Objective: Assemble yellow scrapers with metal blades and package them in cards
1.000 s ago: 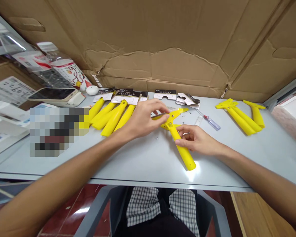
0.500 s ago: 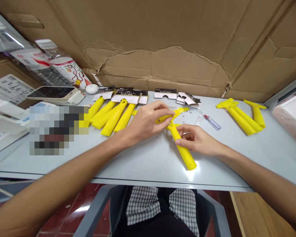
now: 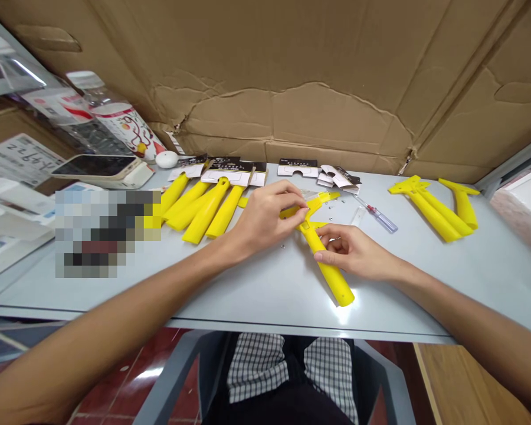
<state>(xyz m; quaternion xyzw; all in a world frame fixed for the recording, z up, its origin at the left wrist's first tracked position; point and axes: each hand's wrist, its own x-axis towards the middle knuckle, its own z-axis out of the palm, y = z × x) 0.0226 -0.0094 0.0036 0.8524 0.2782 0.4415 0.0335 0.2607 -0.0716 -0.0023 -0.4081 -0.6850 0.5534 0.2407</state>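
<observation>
A yellow plastic T-shaped handle [image 3: 331, 277] lies slanted on the table, its wide head away from me and its round grip towards me. My right hand [image 3: 354, 251] holds the grip from the right side, thumb on top. Over the left part of the head, my left hand [image 3: 272, 215] has thumb and forefinger pinched together; whatever is between them is too small to make out. The left fingers hide part of the head. Several tiny screws [image 3: 330, 219] are scattered just beyond the head. A screwdriver [image 3: 383, 219] with a clear handle lies to the right.
Several yellow handles [image 3: 197, 221] with black-and-white cards [image 3: 225, 172] lie at the left. More yellow T-shaped handles [image 3: 442, 215] rest at the right. Loose cards [image 3: 297, 167] sit by the cardboard wall [image 3: 336, 124]. A phone [image 3: 95, 167] and bottles [image 3: 119, 121] stand back left.
My left fingertips have shifted slightly down and left along the head, showing more of it. My right hand keeps its hold on the grip.
</observation>
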